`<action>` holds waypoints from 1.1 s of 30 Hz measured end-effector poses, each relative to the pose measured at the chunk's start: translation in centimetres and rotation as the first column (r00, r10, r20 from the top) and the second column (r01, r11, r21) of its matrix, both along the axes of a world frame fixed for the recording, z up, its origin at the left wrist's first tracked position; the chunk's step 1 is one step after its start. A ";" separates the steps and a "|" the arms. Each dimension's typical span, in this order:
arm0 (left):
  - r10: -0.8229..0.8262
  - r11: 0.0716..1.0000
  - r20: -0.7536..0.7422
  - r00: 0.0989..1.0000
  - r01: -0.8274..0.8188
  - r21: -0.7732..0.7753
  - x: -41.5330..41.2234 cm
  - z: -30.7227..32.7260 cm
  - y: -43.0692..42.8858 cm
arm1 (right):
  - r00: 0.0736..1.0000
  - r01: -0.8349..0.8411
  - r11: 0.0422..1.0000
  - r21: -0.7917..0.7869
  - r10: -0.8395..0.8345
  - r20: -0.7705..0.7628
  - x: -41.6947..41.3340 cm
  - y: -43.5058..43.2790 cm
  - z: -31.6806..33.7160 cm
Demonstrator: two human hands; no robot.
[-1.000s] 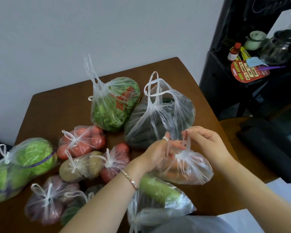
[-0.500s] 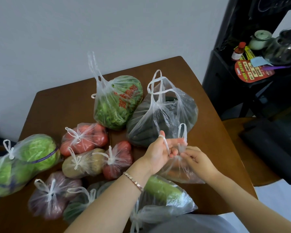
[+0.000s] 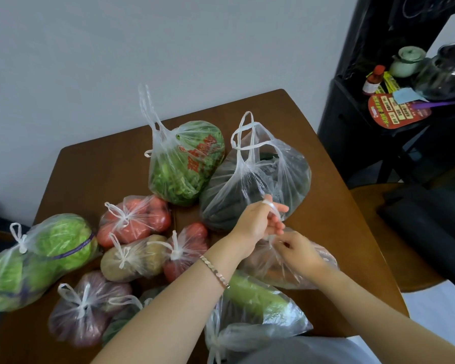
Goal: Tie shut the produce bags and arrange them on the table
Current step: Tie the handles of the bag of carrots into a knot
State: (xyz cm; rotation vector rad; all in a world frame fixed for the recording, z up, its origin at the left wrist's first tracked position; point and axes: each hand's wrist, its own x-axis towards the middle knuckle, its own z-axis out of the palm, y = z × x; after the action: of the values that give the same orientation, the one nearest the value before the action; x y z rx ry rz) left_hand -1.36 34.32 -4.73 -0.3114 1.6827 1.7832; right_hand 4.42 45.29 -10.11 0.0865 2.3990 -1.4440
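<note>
Covering most of the brown surface [image 3: 90,174] is a pile of produce bags [image 3: 134,219], mostly knotted. The leafy greens bag [image 3: 187,166] and the dark-veg bag [image 3: 258,185] at the back have handles sticking up. Near the right edge sits the orange-veg bag [image 3: 300,274]. The left hand [image 3: 255,222] has one handle looped over a curled finger, and the right hand [image 3: 297,252] pinches the plastic just below with its fingers.

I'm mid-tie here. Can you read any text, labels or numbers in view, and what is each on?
Nothing can be read clearly.
Leafy greens bag: red printed characters, crumpled and blurred, unreadable.
Red card: rows of print, too small to read.
Yellow packets: dark print, too small.
Small bottle: label blurred.
Bag being tied: no print visible.
</note>
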 end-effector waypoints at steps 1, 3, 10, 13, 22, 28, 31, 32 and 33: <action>-0.014 1.000 -0.006 1.000 0.014 0.028 0.0 0.0 0.1 | 0.999 -0.020 1.000 -0.004 0.020 -0.033 0.1 0.2 0.0; -0.065 0.997 -0.017 0.998 0.066 0.034 0.0 -0.4 0.1 | 0.997 -0.022 1.000 -0.004 0.022 -0.068 0.4 0.3 0.0; -0.566 0.729 -0.199 0.800 0.372 -0.574 2.5 -3.9 -1.0 | 0.937 0.316 0.902 -0.293 -0.248 0.247 0.9 0.2 0.4; -0.603 0.678 -0.251 0.757 0.321 -0.661 3.5 -5.2 -1.1 | 0.930 0.351 0.878 -0.324 -0.286 0.233 0.8 0.5 0.9; -0.375 0.847 -0.344 0.861 0.166 -0.506 4.0 -5.2 -1.0 | 0.765 0.620 0.737 -0.267 -0.494 0.413 0.6 0.3 -0.3; -0.279 0.857 -0.264 0.923 0.116 -0.502 3.5 -5.1 -1.1 | 0.796 0.588 0.807 -0.049 -0.567 0.212 -0.2 -0.2 -1.1; -0.109 0.888 -0.044 0.993 0.077 -0.453 2.7 -4.7 -1.2 | 0.879 0.476 0.873 -0.102 -0.471 0.070 0.5 0.0 -1.0; -0.061 0.900 0.026 0.998 0.066 -0.430 2.5 -4.6 -1.2 | 0.917 0.399 0.914 -0.080 -0.399 0.011 0.9 0.2 -1.0; -0.029 0.912 0.074 0.997 0.056 -0.406 2.5 -4.5 -1.3 | 0.949 0.310 0.950 -0.035 -0.312 -0.050 1.2 0.5 -0.9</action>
State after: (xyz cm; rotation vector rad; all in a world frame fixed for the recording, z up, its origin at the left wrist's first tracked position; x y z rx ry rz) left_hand 1.11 33.05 -9.27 -0.5054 1.9907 1.3599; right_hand 5.64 45.76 -10.99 0.4433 2.4944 -1.6313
